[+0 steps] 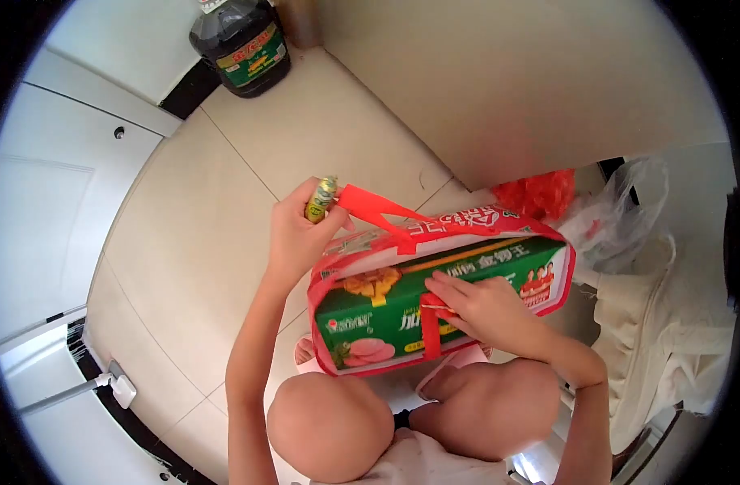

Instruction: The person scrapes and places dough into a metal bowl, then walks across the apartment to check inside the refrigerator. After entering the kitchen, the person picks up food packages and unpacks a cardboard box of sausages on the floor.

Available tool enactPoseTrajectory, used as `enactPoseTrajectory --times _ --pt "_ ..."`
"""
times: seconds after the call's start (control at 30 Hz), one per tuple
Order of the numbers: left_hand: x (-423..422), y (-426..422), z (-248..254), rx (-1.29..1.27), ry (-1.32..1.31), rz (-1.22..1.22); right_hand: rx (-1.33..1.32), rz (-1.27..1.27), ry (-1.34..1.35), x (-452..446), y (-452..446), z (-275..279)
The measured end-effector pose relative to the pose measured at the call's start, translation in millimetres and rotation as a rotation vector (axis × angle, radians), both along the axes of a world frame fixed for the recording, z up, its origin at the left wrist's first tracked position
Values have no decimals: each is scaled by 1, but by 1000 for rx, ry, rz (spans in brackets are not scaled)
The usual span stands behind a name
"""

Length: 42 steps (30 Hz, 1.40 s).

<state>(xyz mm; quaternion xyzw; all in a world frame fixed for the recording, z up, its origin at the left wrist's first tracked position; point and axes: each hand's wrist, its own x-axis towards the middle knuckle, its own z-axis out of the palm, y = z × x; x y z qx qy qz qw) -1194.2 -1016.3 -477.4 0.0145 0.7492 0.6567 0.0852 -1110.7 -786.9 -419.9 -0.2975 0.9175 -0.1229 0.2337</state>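
Note:
My left hand (301,230) is closed around a sausage in a gold-green wrapper (321,200), whose tip sticks up past the fingers. One red handle strap (378,208) of the bag runs up to that same hand. Below it, a red-edged carrier bag (460,228) stands open-topped in front of my knees. Inside sits a green box (362,325) with pictures of sliced sausage and Chinese print. My right hand (491,311) lies over the box, its fingers closed on the bag's other red handle (431,327).
A large dark bottle (245,52) with a green label stands by the wall at the top left. Red plastic (540,194) and a clear plastic bag (625,214) lie right of the carrier bag. Cream fabric (645,331) hangs at the right. A white door (71,162) is on the left.

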Motion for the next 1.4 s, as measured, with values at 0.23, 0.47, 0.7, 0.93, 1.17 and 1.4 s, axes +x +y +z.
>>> enactPoseTrajectory --times 0.23,0.47,0.7,0.93,1.17,1.4 --pt "5 19 40 136 15 -91 -223 12 -261 5 27 1" --pt "-9 -20 -1 -148 -118 -306 -246 -26 -459 15 36 3" --pt "58 -55 -102 -661 -596 -198 -204 -116 -592 36 45 1" --pt "96 -28 -111 -418 -676 124 -413 -194 -803 16 101 14" --pt "94 -11 -93 -691 -325 47 -137 -708 -654 4 146 -21" --pt "91 -23 -116 -588 -186 -8 218 -930 -209 10 198 -117"
